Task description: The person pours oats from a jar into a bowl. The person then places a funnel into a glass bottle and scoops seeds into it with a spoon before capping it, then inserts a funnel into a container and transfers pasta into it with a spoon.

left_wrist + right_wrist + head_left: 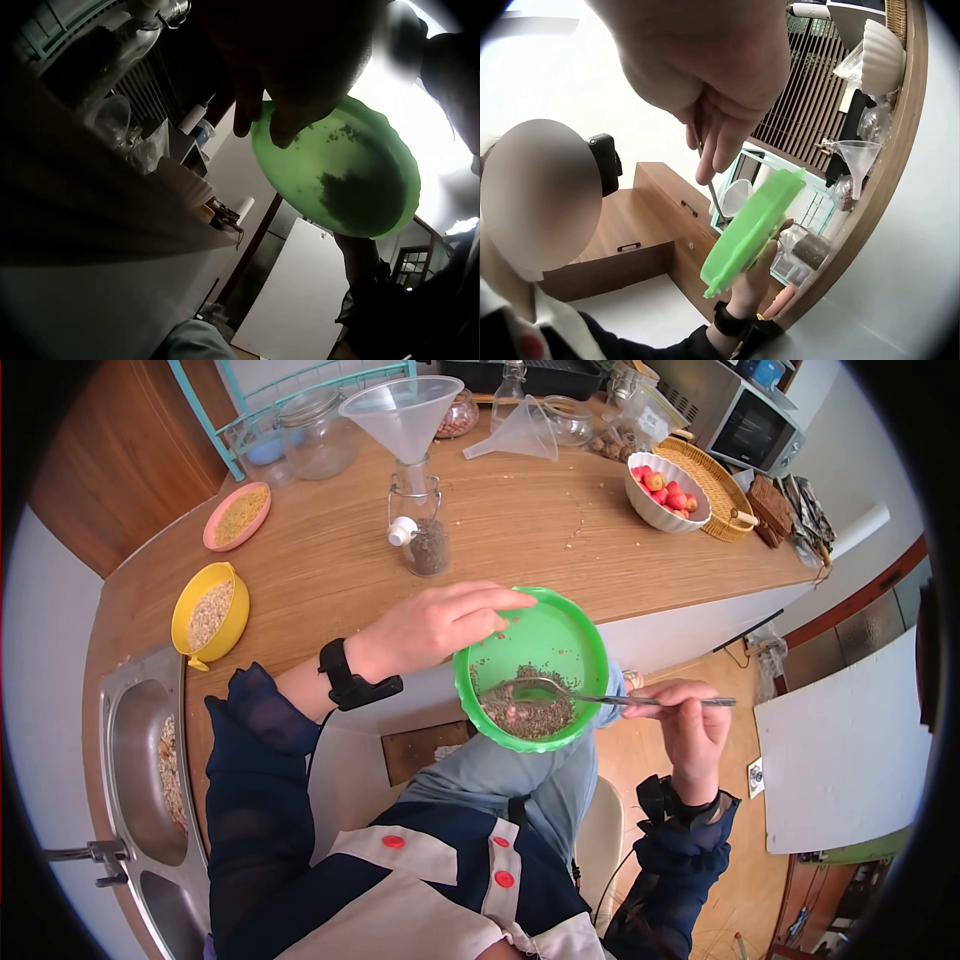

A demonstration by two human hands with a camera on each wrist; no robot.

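My left hand (430,622) grips the scalloped green plastic bowl (548,628) by its far left rim, fingers laid over the edge. The bowl is held above the lap, with a dark dried herb-like mix (545,717) and pinkish bits gathered at its near side. From the right, my right hand (690,725) pinches the handle of a metal spoon (610,700), whose head lies over the mix. In the right wrist view the green bowl (754,229) appears edge-on, its contents hidden. Beyond the bowl, a swing-top glass bottle (430,550) partly filled with dark bits carries a large funnel (400,420).
On the wooden counter (300,570), a yellow bowl (240,622) of flakes and a pink dish (262,520) stand left. A white bowl of red fruit (660,518), a wicker tray (735,525) and a smaller funnel (520,435) stand farther back. A sink (120,710) is left.
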